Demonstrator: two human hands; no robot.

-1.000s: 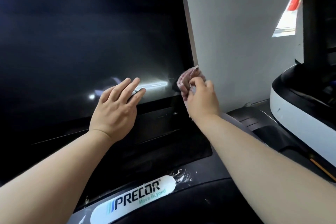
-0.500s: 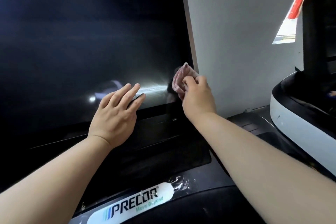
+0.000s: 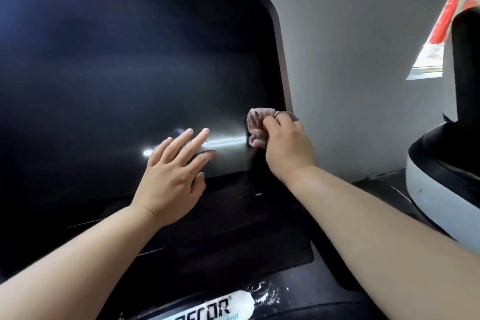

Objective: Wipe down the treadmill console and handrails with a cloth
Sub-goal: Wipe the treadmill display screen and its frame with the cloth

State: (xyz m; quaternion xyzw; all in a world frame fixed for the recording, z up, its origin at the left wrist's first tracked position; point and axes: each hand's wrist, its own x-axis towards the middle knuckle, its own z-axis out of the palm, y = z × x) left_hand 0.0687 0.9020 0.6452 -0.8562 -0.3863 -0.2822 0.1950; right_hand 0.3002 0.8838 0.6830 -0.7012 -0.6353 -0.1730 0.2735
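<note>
Right hand point(image 3: 285, 145) pinches a bunched pink cloth point(image 3: 255, 127), fingers and thumb curled round the wad, which is pressed onto the dark screen point(image 3: 117, 73) near its lower right corner, just inside the frame edge. Left hand point(image 3: 171, 176) lies flat with fingers point(image 3: 200, 138) straight and spread. It holds nothing and rests on the lower part of the glass just left of the cloth; reads as bracing. A glare streak runs across the glass between the two hands. Below the screen are a dark lower panel point(image 3: 233, 236) and a logo plate point(image 3: 220, 309), cut off by the picture's bottom edge, with white specks beside it. Grey wall point(image 3: 350, 60) to the right, a second white-and-black machine point(image 3: 436, 189) at far right. Step in hand: screen wipe, lower right zone. Can't tell from the glass which areas are already done. Handrails aren't in view, so my guess is there's plenty left. Next move probably calls for a sweep leftward or upward across the glass. The left hand sits right in a leftward path and would need to lift clear, or it leaves prints. Light, even pressure; a flatter cloth would cover more than this wad. Lower panel, logo plate and rails come after.
</note>
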